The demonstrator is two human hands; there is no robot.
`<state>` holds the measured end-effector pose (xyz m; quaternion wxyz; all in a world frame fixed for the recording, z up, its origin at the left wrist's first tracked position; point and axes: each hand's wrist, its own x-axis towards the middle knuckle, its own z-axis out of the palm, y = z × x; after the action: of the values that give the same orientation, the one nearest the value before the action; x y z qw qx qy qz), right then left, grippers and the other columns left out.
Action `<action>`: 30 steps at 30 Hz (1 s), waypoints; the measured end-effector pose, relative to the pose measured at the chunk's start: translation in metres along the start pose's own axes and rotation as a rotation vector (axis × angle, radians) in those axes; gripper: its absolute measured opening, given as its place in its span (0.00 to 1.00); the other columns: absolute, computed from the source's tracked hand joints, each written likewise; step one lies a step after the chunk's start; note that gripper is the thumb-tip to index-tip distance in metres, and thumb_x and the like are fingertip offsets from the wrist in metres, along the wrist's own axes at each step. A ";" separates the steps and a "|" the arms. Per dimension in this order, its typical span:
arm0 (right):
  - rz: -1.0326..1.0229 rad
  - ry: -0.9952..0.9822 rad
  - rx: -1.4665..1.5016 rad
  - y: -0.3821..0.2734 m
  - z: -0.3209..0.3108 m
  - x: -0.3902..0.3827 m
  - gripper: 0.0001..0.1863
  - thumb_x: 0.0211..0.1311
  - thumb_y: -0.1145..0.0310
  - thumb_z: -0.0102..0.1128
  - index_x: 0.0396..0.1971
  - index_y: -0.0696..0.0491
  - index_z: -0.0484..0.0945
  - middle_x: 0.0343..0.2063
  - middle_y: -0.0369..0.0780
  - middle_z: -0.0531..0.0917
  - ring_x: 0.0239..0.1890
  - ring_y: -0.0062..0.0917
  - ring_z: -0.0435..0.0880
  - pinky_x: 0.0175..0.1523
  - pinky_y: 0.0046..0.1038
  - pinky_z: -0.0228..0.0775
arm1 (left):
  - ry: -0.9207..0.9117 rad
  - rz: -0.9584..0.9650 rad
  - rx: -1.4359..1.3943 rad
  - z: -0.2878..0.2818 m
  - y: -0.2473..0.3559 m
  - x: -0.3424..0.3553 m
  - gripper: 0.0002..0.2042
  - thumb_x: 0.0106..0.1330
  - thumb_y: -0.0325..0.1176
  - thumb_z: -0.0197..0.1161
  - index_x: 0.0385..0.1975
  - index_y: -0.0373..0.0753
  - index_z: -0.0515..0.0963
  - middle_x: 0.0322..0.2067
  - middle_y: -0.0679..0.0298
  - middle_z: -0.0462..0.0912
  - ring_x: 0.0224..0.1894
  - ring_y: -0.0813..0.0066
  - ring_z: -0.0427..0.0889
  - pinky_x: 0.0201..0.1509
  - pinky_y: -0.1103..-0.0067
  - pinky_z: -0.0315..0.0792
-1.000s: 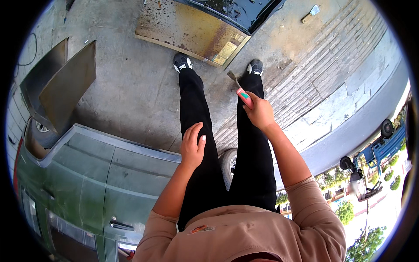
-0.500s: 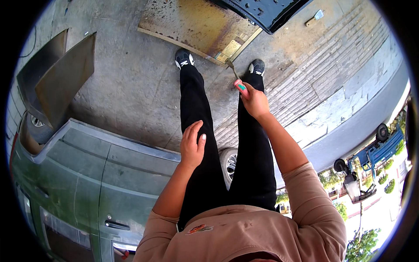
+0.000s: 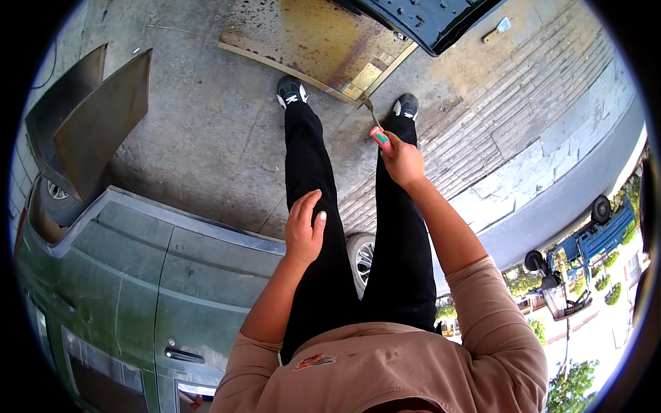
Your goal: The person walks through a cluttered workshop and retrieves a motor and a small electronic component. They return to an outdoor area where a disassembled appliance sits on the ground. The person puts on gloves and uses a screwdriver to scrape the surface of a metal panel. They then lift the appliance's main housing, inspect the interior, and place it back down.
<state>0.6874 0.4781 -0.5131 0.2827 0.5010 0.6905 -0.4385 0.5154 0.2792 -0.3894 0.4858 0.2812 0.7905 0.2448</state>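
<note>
My right hand (image 3: 404,160) is closed around the pink-red handle of a metal-ended hand tool (image 3: 381,138), which has a green patch on its handle. Its narrow, bent metal end points away from me, close to the near right corner of a stained, board-like panel (image 3: 296,34) lying low over the ground. The exact kind of tool cannot be made out. My left hand (image 3: 303,227) hangs in front of my left thigh with its fingers extended and thumb apart, holding nothing.
A shiny black panel with dark bits on it (image 3: 427,20) overlaps the stained panel's far right. A scraper with a pale blade (image 3: 497,31) lies beyond. Left are a green vehicle (image 3: 138,275) and curved metal panels (image 3: 103,131). A blue three-wheeler (image 3: 585,241) stands far right.
The tool's metal end has shifted slightly right and turned in my right hand's grip. My left hand stays where it was.
</note>
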 end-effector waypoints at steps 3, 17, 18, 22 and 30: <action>-0.013 0.000 -0.005 -0.002 0.000 0.000 0.24 0.59 0.63 0.64 0.57 0.43 0.77 0.35 0.49 0.85 0.37 0.48 0.84 0.44 0.44 0.76 | 0.002 -0.001 0.000 -0.001 -0.003 -0.001 0.18 0.71 0.32 0.53 0.57 0.32 0.73 0.56 0.51 0.77 0.59 0.52 0.74 0.65 0.66 0.66; -0.017 -0.003 -0.124 -0.029 0.021 0.014 0.22 0.62 0.62 0.60 0.57 0.44 0.76 0.31 0.48 0.85 0.34 0.47 0.85 0.41 0.44 0.77 | 0.001 -0.005 -0.006 -0.003 0.000 0.001 0.18 0.70 0.31 0.53 0.57 0.32 0.73 0.56 0.51 0.77 0.59 0.51 0.75 0.65 0.65 0.66; -0.025 0.009 -0.114 -0.032 0.026 0.013 0.22 0.62 0.63 0.60 0.58 0.45 0.76 0.31 0.48 0.85 0.34 0.46 0.85 0.40 0.44 0.77 | 0.002 -0.003 -0.010 -0.002 0.002 0.002 0.18 0.70 0.31 0.53 0.57 0.32 0.73 0.56 0.51 0.77 0.59 0.51 0.75 0.64 0.65 0.67; -0.041 0.013 -0.103 -0.032 0.041 0.004 0.24 0.62 0.65 0.59 0.60 0.48 0.74 0.29 0.49 0.85 0.32 0.44 0.85 0.38 0.43 0.77 | 0.018 0.018 -0.018 -0.001 0.001 0.004 0.18 0.70 0.32 0.53 0.57 0.32 0.73 0.56 0.51 0.77 0.58 0.51 0.76 0.63 0.65 0.68; -0.003 -0.003 -0.121 -0.065 0.040 0.023 0.22 0.58 0.67 0.63 0.54 0.51 0.76 0.30 0.50 0.85 0.34 0.46 0.85 0.40 0.45 0.77 | 0.010 0.023 -0.008 -0.002 0.011 0.004 0.18 0.70 0.29 0.53 0.57 0.32 0.73 0.56 0.51 0.77 0.58 0.52 0.75 0.64 0.66 0.67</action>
<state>0.6161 0.4453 -0.5296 0.3130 0.4812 0.7162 -0.3970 0.5148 0.2898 -0.3836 0.4803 0.2870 0.7887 0.2549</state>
